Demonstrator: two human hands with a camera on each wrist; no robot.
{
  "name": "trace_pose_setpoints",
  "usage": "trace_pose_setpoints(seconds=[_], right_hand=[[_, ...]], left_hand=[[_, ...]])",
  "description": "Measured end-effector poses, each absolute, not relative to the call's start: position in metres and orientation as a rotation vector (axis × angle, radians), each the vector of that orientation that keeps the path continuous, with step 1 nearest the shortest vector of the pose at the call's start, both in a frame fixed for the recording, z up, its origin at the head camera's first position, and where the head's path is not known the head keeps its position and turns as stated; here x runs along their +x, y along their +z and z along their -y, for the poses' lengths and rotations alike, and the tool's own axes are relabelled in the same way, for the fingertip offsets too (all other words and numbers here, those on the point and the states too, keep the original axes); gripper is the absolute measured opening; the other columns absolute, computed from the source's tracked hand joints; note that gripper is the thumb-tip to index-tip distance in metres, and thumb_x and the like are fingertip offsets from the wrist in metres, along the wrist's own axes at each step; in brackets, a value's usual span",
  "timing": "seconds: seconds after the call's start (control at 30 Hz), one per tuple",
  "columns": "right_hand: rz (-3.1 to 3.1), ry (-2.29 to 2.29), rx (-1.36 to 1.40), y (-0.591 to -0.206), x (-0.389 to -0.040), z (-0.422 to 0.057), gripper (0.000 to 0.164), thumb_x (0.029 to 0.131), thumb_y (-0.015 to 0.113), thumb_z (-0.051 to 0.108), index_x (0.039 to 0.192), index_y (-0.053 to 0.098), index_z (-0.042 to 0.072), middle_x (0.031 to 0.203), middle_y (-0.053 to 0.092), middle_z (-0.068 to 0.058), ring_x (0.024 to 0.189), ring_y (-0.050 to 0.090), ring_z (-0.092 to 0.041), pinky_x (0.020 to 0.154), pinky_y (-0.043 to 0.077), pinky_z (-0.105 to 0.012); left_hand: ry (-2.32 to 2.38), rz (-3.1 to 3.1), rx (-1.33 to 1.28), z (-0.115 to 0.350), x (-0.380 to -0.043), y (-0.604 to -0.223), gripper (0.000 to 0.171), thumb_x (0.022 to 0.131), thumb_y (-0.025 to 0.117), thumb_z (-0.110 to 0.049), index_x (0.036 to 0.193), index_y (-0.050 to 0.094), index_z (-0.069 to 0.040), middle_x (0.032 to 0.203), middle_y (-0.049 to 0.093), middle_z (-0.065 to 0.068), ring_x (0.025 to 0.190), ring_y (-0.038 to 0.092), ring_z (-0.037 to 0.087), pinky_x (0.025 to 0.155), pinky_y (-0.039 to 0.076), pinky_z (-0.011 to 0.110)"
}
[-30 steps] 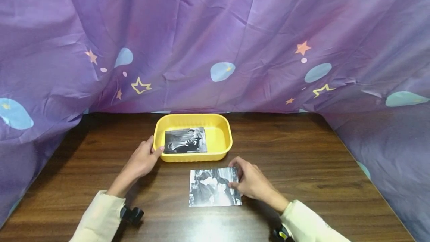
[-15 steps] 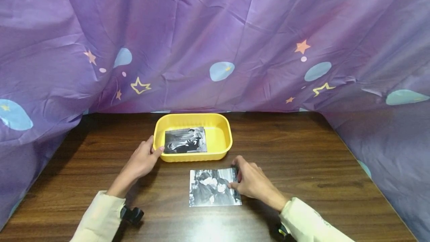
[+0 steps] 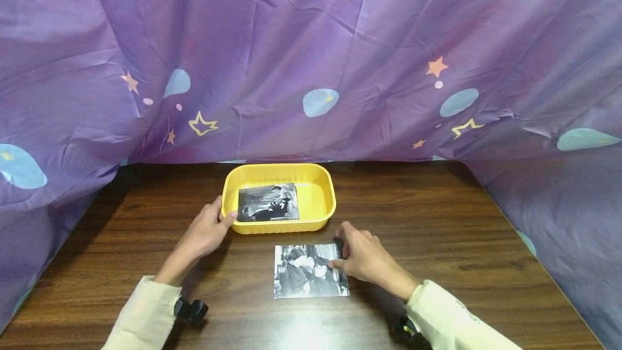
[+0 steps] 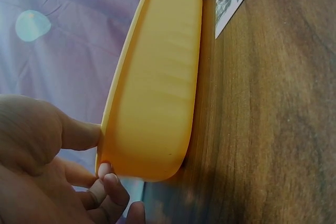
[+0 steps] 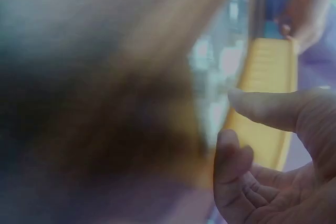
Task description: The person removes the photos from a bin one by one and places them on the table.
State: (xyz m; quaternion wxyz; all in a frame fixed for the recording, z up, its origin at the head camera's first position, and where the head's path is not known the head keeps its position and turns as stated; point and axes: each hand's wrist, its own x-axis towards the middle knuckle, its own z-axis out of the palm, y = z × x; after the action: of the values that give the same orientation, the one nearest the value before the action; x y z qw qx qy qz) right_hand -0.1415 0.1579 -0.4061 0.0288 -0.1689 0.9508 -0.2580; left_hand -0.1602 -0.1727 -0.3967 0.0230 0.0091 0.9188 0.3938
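Note:
A black-and-white photo [image 3: 303,274] lies on the dark wooden table [image 3: 437,231], just in front of a yellow tray [image 3: 279,168]. My right hand [image 3: 362,258] pinches the photo's upper right corner, thumb on top, and that corner looks slightly raised. A second photo [image 3: 268,202] lies flat inside the tray. My left hand [image 3: 206,231] grips the tray's front left corner, thumb on the rim. The left wrist view shows the tray's ribbed wall [image 4: 157,93] held by that hand [image 4: 37,150]. In the blurred right wrist view, my curled fingers [image 5: 278,156] are in front of the tray [image 5: 268,93].
A purple cloth [image 3: 311,58] printed with stars hangs behind the table and drapes down both sides. Bare wood [image 3: 486,263] stretches to the right of the photo and left of the tray.
My right hand has shifted slightly along the photo's right edge, its thumb sliding further onto the print and the corner lifting a little. The left hand and tray have not moved.

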Motion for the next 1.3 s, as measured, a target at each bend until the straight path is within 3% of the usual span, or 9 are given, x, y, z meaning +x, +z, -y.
trace_pose_setpoints(seconds=[0.1,0.2,0.43,0.67,0.8,0.97,1.3], right_hand=[[-2.944,-0.814,-0.554,-0.388,-0.149,-0.154,0.041,0.073,0.092,0.019,0.101,0.065,0.007,0.068,0.059,0.007,0.057,0.053,-0.008,0.057,0.047,-0.032],[-2.948,-0.822,-0.598,-0.366,-0.161,-0.148,0.034,0.076,0.09,0.022,0.097,0.067,0.009,0.07,0.063,0.008,0.059,0.056,-0.008,0.06,0.049,-0.033],[-2.968,-0.724,-0.689,-0.341,-0.206,-0.121,0.037,0.079,0.088,0.029,0.103,0.07,0.009,0.089,0.073,-0.004,0.08,0.067,-0.019,0.077,0.052,-0.042],[-2.904,-0.63,-0.744,-0.352,-0.249,-0.08,0.052,0.081,0.087,0.034,0.118,0.069,0.004,0.111,0.072,-0.012,0.101,0.065,-0.026,0.092,0.048,-0.044],[-2.865,-0.538,-0.743,-0.365,-0.262,-0.058,0.067,0.076,0.089,0.042,0.126,0.065,0.004,0.123,0.067,-0.013,0.109,0.062,-0.028,0.097,0.047,-0.041],[-2.828,-0.417,-0.664,-0.378,-0.267,-0.041,0.082,0.071,0.09,0.051,0.133,0.061,0.007,0.131,0.058,-0.014,0.117,0.057,-0.034,0.1,0.045,-0.046],[-2.846,-0.294,-0.585,-0.393,-0.273,-0.033,0.081,0.066,0.093,0.048,0.13,0.061,0.011,0.138,0.052,-0.015,0.121,0.053,-0.039,0.1,0.045,-0.05]], left_hand=[[1.225,-2.844,0.039,0.173,-0.16,-0.396,0.037,0.105,0.054,-0.021,0.134,0.049,0.002,0.095,0.048,0.013,0.092,0.049,0.031,0.08,0.041,0.047],[1.232,-2.833,0.038,0.173,-0.16,-0.395,0.043,0.105,0.053,-0.021,0.139,0.046,0.003,0.096,0.048,0.014,0.095,0.049,0.032,0.084,0.041,0.05],[1.213,-2.836,0.033,0.172,-0.16,-0.395,0.052,0.105,0.052,-0.021,0.147,0.039,0.007,0.098,0.047,0.015,0.097,0.049,0.034,0.087,0.041,0.053],[1.219,-2.854,0.024,0.172,-0.16,-0.396,0.039,0.105,0.053,-0.02,0.136,0.048,0.002,0.098,0.048,0.015,0.094,0.049,0.032,0.084,0.042,0.052],[1.231,-2.847,0.02,0.172,-0.16,-0.397,0.038,0.105,0.053,-0.021,0.136,0.049,0.001,0.098,0.048,0.014,0.094,0.049,0.032,0.085,0.042,0.052],[1.249,-2.838,0.017,0.17,-0.161,-0.399,0.039,0.104,0.054,-0.021,0.136,0.049,0.0,0.098,0.049,0.015,0.094,0.05,0.031,0.085,0.042,0.052],[1.247,-2.858,0.032,0.173,-0.162,-0.398,0.035,0.104,0.054,-0.018,0.132,0.051,0.002,0.097,0.049,0.015,0.092,0.05,0.031,0.083,0.042,0.051]])
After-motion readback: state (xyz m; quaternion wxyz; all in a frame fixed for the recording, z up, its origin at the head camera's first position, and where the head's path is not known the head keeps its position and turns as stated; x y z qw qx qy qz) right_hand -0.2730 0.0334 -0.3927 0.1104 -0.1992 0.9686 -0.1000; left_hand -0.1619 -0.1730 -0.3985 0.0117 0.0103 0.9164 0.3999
